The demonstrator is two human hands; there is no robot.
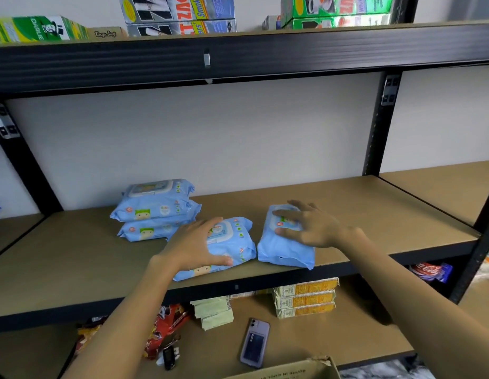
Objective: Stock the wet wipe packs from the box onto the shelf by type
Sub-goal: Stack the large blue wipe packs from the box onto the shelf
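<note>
Wet wipe packs, soft blue plastic pillows with crimped ends, lay on the brown board shelf (347, 203). Your left hand (195, 243) rested flat on one pack (232, 242) at the shelf's front edge, fingers straight and spread, covering much of its printed face. Your right hand (309, 225) lay the same way on a second pack (281, 247) just beside it, hiding most of the white flip lid; this pack's near corner hung slightly over the edge. Behind them to the left sat a stack of three packs (156, 209), the topmost showing a rounded lid, its print too small to read. You could see only a torn corner of the cardboard box (300, 369), cut off at the bottom. On the lower shelf lay a phone (255, 342) and flat yellow cartons (306, 298), partly shadowed.
</note>
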